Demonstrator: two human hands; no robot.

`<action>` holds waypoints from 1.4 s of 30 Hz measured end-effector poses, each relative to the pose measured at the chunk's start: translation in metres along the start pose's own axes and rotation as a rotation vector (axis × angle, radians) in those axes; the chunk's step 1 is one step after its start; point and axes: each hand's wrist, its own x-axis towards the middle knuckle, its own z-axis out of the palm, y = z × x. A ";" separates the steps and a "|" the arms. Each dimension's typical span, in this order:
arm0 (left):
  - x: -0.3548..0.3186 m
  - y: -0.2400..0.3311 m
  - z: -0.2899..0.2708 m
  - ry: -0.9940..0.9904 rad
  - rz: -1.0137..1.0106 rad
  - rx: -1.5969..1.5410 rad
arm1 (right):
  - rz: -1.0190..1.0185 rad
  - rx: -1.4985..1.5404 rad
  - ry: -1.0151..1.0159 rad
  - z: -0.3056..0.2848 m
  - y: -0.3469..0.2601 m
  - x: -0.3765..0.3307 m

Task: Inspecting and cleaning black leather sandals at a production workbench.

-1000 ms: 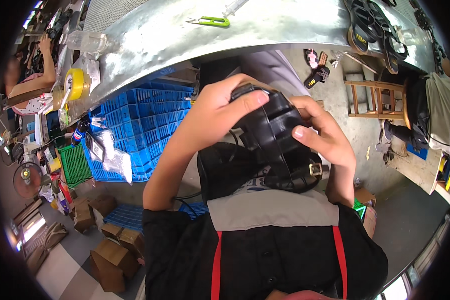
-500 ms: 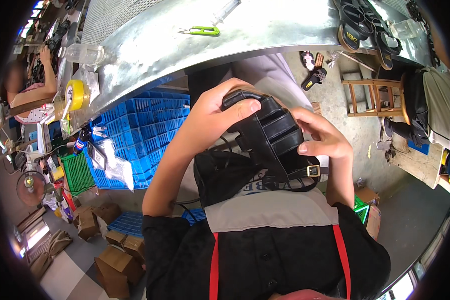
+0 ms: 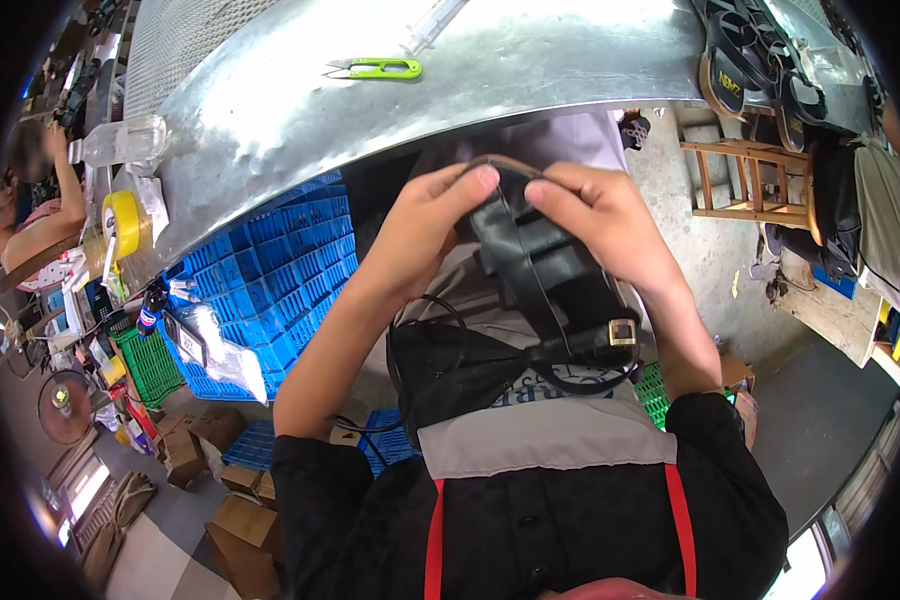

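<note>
Left hand (image 3: 425,235) and right hand (image 3: 595,215) both grip the top edge of a black strap sandal (image 3: 545,270), fingers curled closed on it, thumbs pressing its upper rim. The sandal hangs between the hands, buckle lowest. Beyond the hands, green thread snips (image 3: 378,69) lie on the metal surface (image 3: 270,110); blue crates (image 3: 270,270) stand left.
</note>
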 end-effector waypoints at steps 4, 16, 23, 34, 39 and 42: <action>0.031 -0.013 -0.008 0.052 0.004 -0.105 | 0.042 0.114 0.070 -0.002 0.010 0.022; 0.047 -0.028 -0.007 -0.020 -0.014 -0.416 | 0.226 0.168 0.038 -0.013 -0.017 0.035; 0.042 -0.021 0.018 0.066 0.029 -0.390 | 0.343 0.156 -0.058 -0.023 -0.042 0.048; 0.038 -0.020 0.015 -0.017 -0.117 -0.578 | 0.530 -0.063 -0.213 -0.029 -0.074 0.067; 0.039 -0.019 0.011 0.007 -0.138 -0.573 | 0.567 -0.081 -0.190 -0.022 -0.079 0.072; 0.038 -0.016 0.008 -0.006 -0.135 -0.573 | 0.545 -0.125 -0.182 -0.019 -0.079 0.069</action>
